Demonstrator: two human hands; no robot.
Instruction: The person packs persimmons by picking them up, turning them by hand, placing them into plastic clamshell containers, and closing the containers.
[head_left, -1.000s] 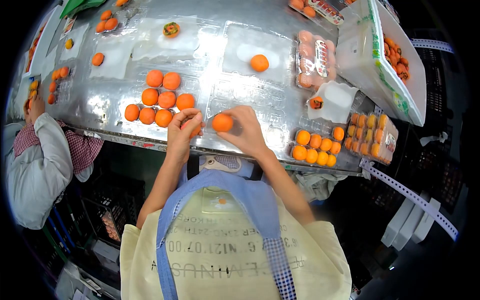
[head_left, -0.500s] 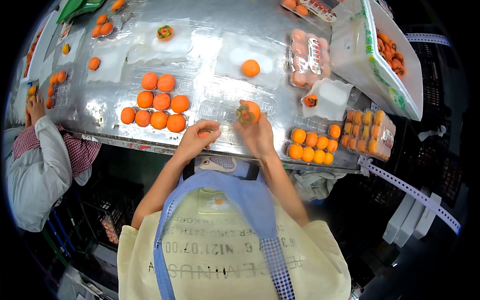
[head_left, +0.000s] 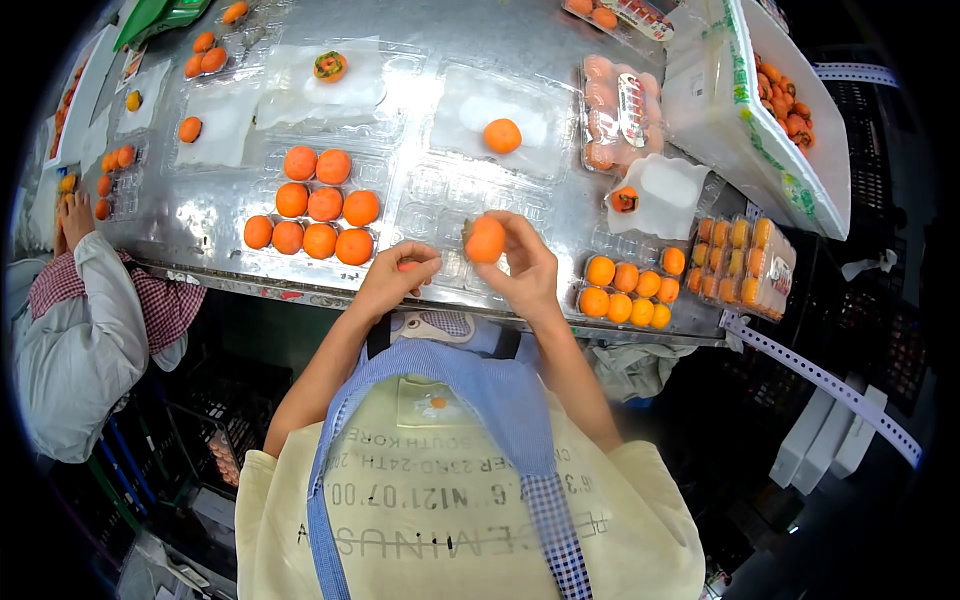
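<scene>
An orange persimmon (head_left: 486,240) with its leafy cap toward the left is pinched between the thumb and fingers of my right hand (head_left: 528,272). My left hand (head_left: 395,278) is closed just to its left, the fingers curled around a small reddish-orange thing too hidden to name. Beneath and beyond both hands lies a clear plastic tray (head_left: 425,212) on the metal table. To the left, another clear tray holds several persimmons (head_left: 324,203) in rows. A single persimmon (head_left: 502,136) rests on a clear tray with white lining farther back.
On the right are a tray of persimmons (head_left: 620,292), stacked filled packs (head_left: 742,262), and a white foam box (head_left: 700,100) with more fruit. A labelled pack (head_left: 620,112) stands behind. At far left, a co-worker's hand (head_left: 75,218) reaches over the table edge (head_left: 240,284).
My right hand has turned the persimmon, so its cap moved from facing me to the left side, and the fingers now come over its right. My left hand stays about where it was.
</scene>
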